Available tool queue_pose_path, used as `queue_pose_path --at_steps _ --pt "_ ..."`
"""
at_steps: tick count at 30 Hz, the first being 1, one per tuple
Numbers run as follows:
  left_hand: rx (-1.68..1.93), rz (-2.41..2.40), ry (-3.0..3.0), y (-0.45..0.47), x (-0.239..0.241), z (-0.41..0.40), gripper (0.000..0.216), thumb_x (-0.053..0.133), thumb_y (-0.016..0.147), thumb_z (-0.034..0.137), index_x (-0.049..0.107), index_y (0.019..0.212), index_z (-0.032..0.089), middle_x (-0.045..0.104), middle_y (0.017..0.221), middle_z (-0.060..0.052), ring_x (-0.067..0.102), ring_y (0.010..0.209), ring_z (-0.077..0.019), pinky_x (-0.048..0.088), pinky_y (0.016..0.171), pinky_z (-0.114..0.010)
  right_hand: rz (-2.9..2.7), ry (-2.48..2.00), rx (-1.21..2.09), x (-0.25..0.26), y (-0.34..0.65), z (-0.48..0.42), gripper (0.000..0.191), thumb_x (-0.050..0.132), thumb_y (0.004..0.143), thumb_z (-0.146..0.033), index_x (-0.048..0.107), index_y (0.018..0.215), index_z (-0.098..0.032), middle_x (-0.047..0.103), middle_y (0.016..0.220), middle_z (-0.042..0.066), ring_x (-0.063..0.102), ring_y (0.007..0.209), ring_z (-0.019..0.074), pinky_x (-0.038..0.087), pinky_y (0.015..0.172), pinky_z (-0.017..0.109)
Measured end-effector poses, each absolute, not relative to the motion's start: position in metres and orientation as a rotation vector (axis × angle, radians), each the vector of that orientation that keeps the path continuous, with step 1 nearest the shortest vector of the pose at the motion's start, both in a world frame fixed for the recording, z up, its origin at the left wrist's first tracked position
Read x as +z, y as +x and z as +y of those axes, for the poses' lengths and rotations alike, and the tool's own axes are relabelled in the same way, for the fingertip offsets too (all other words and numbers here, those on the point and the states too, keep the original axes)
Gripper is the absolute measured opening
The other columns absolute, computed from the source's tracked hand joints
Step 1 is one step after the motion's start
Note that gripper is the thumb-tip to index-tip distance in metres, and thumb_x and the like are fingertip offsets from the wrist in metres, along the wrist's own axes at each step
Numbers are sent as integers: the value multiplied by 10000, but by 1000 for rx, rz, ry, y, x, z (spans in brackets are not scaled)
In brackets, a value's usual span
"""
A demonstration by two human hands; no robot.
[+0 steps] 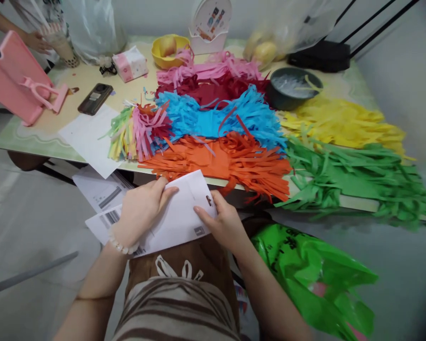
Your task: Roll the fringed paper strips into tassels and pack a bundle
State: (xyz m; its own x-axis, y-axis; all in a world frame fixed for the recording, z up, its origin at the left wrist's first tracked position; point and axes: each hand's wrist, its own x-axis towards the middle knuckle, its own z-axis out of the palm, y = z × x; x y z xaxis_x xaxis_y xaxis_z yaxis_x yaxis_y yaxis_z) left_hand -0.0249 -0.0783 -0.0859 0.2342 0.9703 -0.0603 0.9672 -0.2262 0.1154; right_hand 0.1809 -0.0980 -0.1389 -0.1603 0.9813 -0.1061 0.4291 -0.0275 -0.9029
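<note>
The counter (128, 90) spans the view from the left edge toward the right, its top laid with shredded paper in bands. Green fringe (358, 177) spreads over the right end and hangs past the near edge, with yellow fringe (344, 123) behind it. The green bag (305, 274) stands below, at the right, in front of the counter. Orange fringe (206, 158) lies along the near edge; behind it come blue fringe (213, 121), then red fringe (213, 92), then pink fringe (220, 71) farthest back. The pink stand (17, 76) tilts at the left end.

The white card (184, 208) is held above the person's lap, just in front of the near edge and the orange fringe. The left hand (144, 203) has its fingers clamped on the card's upper left part, thumb on the face. The right hand (223, 220) pinches the right edge, thumb on the face and fingers mostly hidden behind.

A blank sheet (95, 137) overhangs the edge, beside a multicoloured tassel (138, 130). Farther back are a dark bowl (287, 102), a yellow bowl (163, 60) holding fruit (168, 46), a cup (62, 45) with another person's hand (39, 42) beside it, the phone (95, 98) and a tissue pack (130, 65).
</note>
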Motion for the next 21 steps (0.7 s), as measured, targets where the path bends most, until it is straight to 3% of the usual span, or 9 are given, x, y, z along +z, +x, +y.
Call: queue_pose_path --at_steps 4,8,21 --pt "-21 1872 2405 -20 -81 -82 425 312 1021 508 585 939 193 716 757 -60 678 648 -222 239 488 -286 -1639 -1548 1029 -141 173 -96 348 628 780 -306 527 1096 -198 682 901 55 634 751 207 484 681 282" --pt "-24 1873 2396 -20 -79 -83 437 301 1021 516 582 931 192 717 765 -61 685 661 -216 256 492 -282 -1611 -1538 997 -140 172 -99 353 614 760 -264 538 1100 -204 696 892 52 645 744 204 491 686 278" --pt "133 1647 2267 -33 -73 -70 440 294 1028 471 583 836 201 686 739 -34 623 633 -196 341 580 -278 -1318 -1217 1565 -133 186 -103 214 563 837 -318 590 1013 -198 691 871 39 641 753 179 486 645 251"
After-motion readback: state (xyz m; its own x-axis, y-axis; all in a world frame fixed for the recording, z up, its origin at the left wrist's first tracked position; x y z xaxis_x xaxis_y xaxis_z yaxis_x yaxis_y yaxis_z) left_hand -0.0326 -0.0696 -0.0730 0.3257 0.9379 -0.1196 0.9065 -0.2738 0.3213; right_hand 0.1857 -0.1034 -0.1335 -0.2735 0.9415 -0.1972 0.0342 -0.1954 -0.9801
